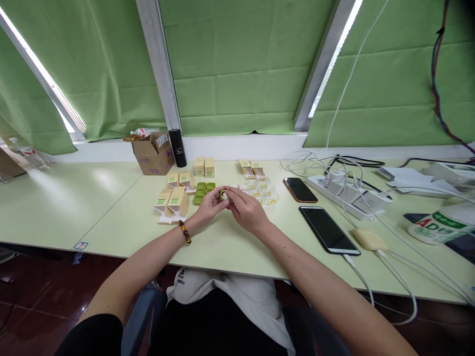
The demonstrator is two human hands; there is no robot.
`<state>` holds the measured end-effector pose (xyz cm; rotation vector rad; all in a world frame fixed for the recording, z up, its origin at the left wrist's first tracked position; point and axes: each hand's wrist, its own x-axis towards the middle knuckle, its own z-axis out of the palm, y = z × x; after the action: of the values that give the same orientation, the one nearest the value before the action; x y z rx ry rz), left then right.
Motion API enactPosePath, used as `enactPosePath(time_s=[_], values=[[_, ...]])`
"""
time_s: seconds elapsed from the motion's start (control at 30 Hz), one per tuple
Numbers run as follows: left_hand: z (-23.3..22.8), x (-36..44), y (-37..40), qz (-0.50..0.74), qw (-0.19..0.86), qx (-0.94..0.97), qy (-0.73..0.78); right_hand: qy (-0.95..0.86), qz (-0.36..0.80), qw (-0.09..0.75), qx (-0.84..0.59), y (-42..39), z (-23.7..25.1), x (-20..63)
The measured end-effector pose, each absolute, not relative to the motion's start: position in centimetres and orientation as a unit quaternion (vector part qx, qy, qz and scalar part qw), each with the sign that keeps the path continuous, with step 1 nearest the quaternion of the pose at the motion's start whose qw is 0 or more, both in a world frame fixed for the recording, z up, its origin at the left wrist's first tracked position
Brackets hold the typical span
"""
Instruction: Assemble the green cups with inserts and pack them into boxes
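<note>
Green blinds [233, 64] hang over the windows, and beneath them I look down on a pale table [111, 212]. Near its front edge I see the left hand [209, 210], with a beaded bracelet [184, 232] at its wrist, meeting the right hand [248, 211]. Fingers of both close around a small green-and-white piece [223, 195], which sits between them above the tabletop; the fingers cover much of it, so I cannot tell its full shape. Just beyond the left hand lie green square containers [198, 200], with paired cream boxes [178, 201] to their left. Beyond the right hand I make out clear plastic cups [270, 195] with yellow centres. Farther right lie an orange-edged phone [300, 190], a white-framed phone [329, 230] and a loaded power strip [341, 198].
</note>
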<state>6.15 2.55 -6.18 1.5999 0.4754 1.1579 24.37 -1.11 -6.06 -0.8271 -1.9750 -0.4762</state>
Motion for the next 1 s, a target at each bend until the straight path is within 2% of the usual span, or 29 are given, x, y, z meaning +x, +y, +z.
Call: enactPosePath(time_s=[0.2, 0.7, 1.0], values=[[-6.03, 6.50, 2.58, 0.486, 0.498, 0.674, 0.250, -0.811, -0.143, 0.456, -0.338, -1.08, -6.32, 24.18], [-5.92, 6.23, 2.84, 0.486, 0.488, 0.678, 0.256, -0.802, -0.120, 0.485, -0.328, -0.99, -6.15, 24.12], [-5.49, 6.29, 2.52, 0.463, 0.561, 0.648, 0.225, -0.767, -0.001, 0.520, -0.375, -1.09, -6.28, 23.74]])
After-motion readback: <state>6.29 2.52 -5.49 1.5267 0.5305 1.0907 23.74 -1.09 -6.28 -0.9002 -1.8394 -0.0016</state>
